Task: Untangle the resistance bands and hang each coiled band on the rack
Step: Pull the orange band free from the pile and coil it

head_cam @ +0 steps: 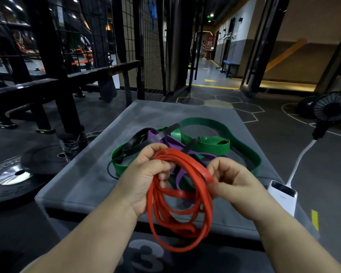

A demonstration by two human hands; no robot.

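Note:
A thin red band [185, 209] hangs in several loose loops between my hands, above the near edge of a grey padded box [83, 174]. My left hand [144, 174] grips the top of the loops, fingers curled round the strands. My right hand [236, 182] pinches the strands on the right side between thumb and fingers. Behind my hands a tangle lies on the box: a wide green band [242, 146], a purple band [205, 156] and a black band [138, 142] wound through each other.
A black metal rack [53, 62] with a wire grid panel stands at the back left. Weight plates [12, 174] lie on the floor to the left. A white power bank [283, 196] with a cable sits on the box's right edge, beside a black fan [333, 111].

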